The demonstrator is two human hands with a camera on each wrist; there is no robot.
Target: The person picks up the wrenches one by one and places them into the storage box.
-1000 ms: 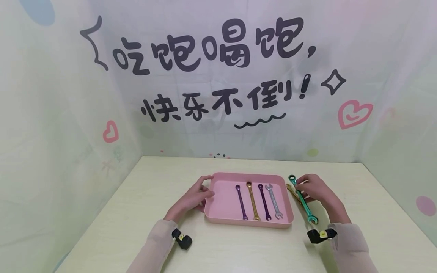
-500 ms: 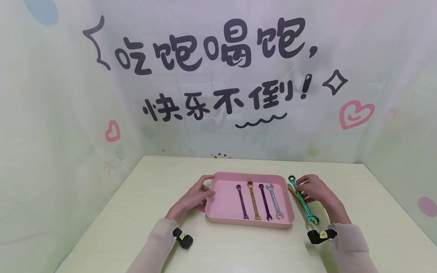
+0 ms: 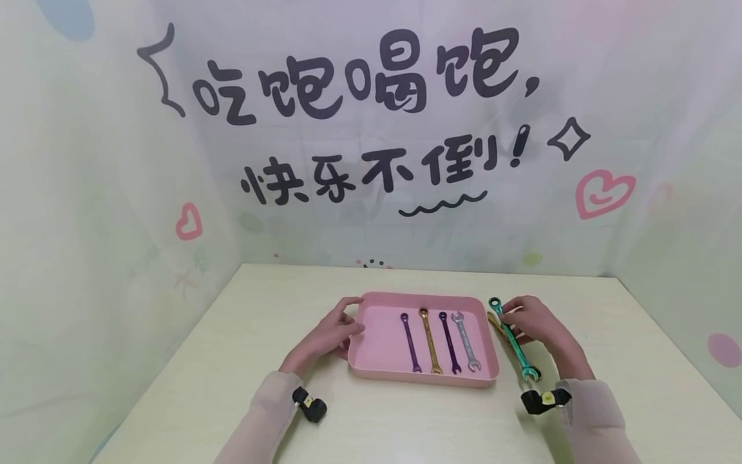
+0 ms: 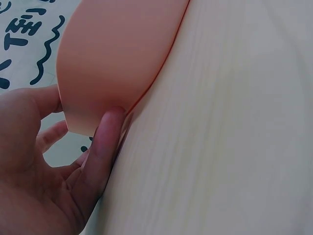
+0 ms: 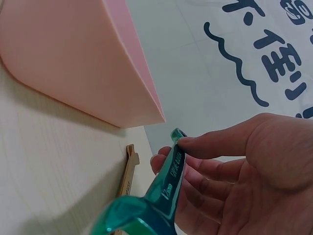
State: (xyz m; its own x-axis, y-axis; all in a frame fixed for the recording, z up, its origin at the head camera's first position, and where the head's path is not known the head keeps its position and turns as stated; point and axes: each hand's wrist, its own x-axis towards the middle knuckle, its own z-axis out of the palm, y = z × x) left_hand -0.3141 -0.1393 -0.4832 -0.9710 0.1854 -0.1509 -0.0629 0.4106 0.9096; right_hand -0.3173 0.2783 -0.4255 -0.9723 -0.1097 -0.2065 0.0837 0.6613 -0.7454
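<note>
In the head view a pink tray lies on the table, and my left hand grips its left side, thumb on the outer wall in the left wrist view. My right hand pinches a shiny green combination wrench just right of the tray, ring end away from me. Below it a gold wrench lies on the table, partly hidden by the green one. Side by side in the tray are a purple wrench, a gold wrench, a darker purple wrench and a silver open-end wrench.
The pale wooden table ends at the back against a printed cloth with black lettering. Cloth walls also rise on the left and right. A small black camera is strapped to each wrist.
</note>
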